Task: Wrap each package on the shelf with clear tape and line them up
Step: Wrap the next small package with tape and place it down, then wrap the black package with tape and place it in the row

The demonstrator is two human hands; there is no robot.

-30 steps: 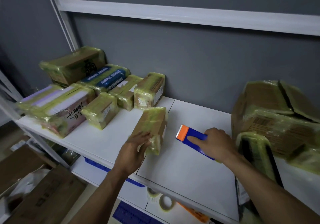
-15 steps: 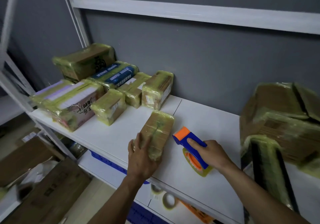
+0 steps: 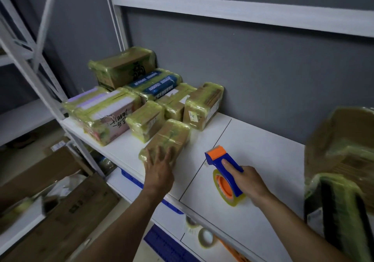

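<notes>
My left hand [image 3: 159, 170] lies flat with fingers spread on the near end of a wrapped package [image 3: 172, 136] at centre frame on the white shelf [image 3: 263, 152]. The package's long axis runs up-right toward the wall. My right hand [image 3: 250, 182] grips the tape dispenser [image 3: 214, 159], whose orange nose points to the upper left.

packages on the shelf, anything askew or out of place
Only the package under the left hand: it sits out front near the shelf edge, not yet in line with the group by the wall. Nothing looks spilled.
</notes>
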